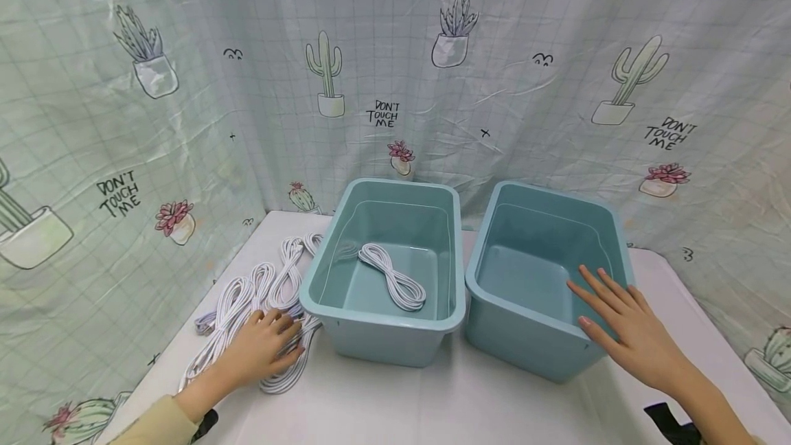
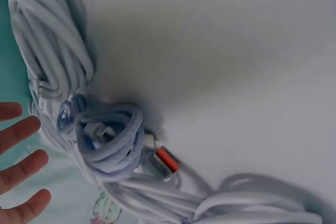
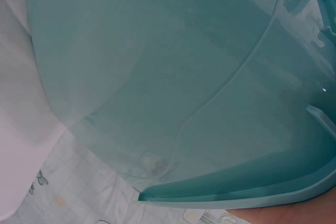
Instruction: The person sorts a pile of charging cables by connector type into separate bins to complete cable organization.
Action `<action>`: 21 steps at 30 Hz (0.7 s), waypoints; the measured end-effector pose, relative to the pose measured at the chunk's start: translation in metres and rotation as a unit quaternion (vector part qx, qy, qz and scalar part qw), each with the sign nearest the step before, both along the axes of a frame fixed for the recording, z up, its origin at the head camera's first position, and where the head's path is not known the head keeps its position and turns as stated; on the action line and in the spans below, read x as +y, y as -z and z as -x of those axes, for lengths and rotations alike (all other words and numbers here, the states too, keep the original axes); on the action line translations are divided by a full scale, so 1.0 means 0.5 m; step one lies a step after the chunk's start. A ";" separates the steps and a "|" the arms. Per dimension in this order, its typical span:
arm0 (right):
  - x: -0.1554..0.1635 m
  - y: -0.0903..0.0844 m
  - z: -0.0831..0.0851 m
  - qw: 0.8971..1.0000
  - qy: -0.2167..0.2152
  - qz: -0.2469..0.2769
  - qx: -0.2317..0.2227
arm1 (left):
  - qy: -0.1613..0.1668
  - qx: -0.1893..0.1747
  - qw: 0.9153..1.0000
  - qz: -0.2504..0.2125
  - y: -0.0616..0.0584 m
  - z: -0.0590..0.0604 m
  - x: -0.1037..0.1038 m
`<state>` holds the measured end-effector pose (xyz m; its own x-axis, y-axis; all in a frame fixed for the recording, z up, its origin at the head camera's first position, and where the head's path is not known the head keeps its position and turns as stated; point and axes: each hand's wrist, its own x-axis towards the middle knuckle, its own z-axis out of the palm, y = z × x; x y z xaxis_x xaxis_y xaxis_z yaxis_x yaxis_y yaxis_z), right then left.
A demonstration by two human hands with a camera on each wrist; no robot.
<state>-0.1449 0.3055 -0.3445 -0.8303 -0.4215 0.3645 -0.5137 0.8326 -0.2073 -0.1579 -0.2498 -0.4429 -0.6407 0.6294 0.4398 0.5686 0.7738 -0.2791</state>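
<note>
My left hand (image 1: 262,347) is over a pile of coiled white cables (image 1: 235,304) at the left, fingers relaxed and slightly bent. The left wrist view shows spread fingertips (image 2: 31,163) beside the coils, gripping none of them. Among these lies a bluish cable coil (image 2: 113,142) with a USB plug (image 2: 166,160) that is orange inside. One white cable coil (image 1: 395,279) lies in the left teal bin (image 1: 383,322). Fingers spread, my right hand (image 1: 630,332) reaches over the near right rim of the right teal bin (image 1: 525,311), whose visible floor is bare.
Both bins stand side by side on a white table (image 1: 371,404), their rims close together. A curtain printed with cacti (image 1: 395,53) hangs behind and to the left. Dark bands (image 1: 673,424) are around the wrists.
</note>
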 end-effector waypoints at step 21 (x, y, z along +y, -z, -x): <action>-0.002 0.001 -0.002 1.000 0.000 0.008 -0.001 | -0.060 -0.056 0.996 0.045 0.023 -0.015 0.015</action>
<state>-0.1438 0.3048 -0.3449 -0.8310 -0.4155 0.3698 -0.5132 0.8292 -0.2215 -0.1503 -0.2424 -0.4546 -0.7551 0.5792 0.3071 0.5054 0.8127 -0.2899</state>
